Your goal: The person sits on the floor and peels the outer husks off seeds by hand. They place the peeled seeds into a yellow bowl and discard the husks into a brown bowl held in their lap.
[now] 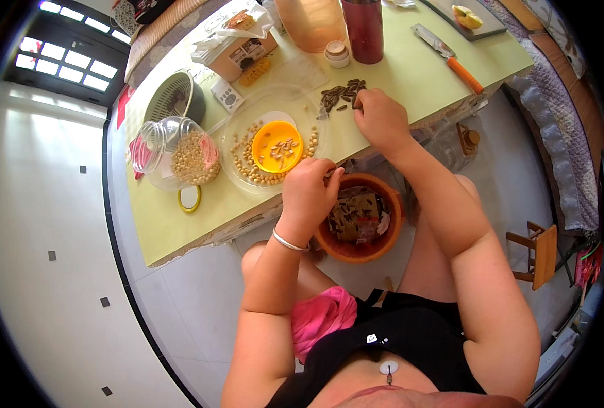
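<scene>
Pinching a small dark piece [328, 174], the left hand [307, 191] is between the yellow bowl [275, 129] and orange bucket [396, 219]; the right hand [383, 122] is at the dark seeds [336, 99] piled on the tabletop [169, 234], its grip too hidden to tell whether it holds any.

Head view: wide fisheye, worn on the head, left lens of a side-by-side pair. Facing: steeply down and forward — black top [417, 353] at lower edge, tabletop [417, 81] across upper part. Range: near; left hand [311, 190] and right hand [383, 122] about mid-frame. Coverage: floor [193, 299] on both sides, dark-framed panes [77, 59] upper left — straight edges bowed, corners black.
</scene>
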Available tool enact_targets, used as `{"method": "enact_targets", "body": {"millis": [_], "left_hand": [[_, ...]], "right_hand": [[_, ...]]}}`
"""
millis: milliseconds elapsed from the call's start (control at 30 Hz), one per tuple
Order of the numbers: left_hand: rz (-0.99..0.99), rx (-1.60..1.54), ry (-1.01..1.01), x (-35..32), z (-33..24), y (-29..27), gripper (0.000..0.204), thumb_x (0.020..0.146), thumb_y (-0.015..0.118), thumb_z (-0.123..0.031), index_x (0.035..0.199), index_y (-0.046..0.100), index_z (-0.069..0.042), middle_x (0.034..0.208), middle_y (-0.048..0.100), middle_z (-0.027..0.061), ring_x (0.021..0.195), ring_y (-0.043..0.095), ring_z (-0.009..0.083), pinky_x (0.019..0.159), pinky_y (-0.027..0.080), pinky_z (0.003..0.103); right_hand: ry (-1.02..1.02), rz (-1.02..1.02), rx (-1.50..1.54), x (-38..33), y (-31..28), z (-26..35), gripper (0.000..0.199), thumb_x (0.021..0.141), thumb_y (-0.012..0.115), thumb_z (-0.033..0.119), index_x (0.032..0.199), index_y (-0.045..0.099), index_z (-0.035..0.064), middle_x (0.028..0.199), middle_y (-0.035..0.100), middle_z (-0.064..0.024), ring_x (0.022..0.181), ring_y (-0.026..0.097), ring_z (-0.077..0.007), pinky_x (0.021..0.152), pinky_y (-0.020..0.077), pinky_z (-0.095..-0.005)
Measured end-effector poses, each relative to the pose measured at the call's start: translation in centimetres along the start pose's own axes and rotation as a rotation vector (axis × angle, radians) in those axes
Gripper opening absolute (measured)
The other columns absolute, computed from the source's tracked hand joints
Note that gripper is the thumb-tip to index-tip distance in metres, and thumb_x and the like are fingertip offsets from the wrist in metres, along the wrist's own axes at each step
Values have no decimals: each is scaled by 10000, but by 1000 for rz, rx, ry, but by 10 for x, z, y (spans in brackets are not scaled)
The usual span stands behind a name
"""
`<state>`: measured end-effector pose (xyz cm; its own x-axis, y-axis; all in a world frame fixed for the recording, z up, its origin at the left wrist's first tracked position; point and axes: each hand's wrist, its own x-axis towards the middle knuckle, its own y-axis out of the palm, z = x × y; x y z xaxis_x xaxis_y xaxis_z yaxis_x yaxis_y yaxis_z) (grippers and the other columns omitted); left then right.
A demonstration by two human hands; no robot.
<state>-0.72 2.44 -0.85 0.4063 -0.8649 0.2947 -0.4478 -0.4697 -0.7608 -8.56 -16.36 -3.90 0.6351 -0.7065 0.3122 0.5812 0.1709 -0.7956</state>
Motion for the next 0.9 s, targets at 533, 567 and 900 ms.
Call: {"method": "enact_targets", "body": {"millis": [533, 567, 900], "left_hand": [[-327, -60, 187, 11, 4, -6, 155, 828, 692, 44, 970, 724, -10, 882, 720, 132, 745, 707, 209, 680, 553, 288], [-341, -76, 165, 11, 3, -6, 153, 822, 698, 44, 963, 724, -10, 871, 719, 130, 738, 704, 208, 678, 552, 290], [-354, -63, 112, 15, -3, -2, 178, 792, 728, 26, 965, 732, -19, 819, 708, 131, 675, 683, 215, 642, 539, 299]], "right_hand": [[-2, 367, 1068, -40, -22, 39, 98, 870, 624, 44, 917, 642, -40, 822, 677, -87, 742, 626, -137, 691, 505, -283], [76, 393, 1125, -40, -24, 41, 100, 874, 635, 54, 914, 648, -36, 812, 673, -68, 741, 622, -124, 690, 502, -271], [245, 343, 1292, -47, -10, 37, 117, 872, 704, 102, 897, 709, -12, 821, 674, 1, 764, 563, -46, 688, 469, -222]]}}
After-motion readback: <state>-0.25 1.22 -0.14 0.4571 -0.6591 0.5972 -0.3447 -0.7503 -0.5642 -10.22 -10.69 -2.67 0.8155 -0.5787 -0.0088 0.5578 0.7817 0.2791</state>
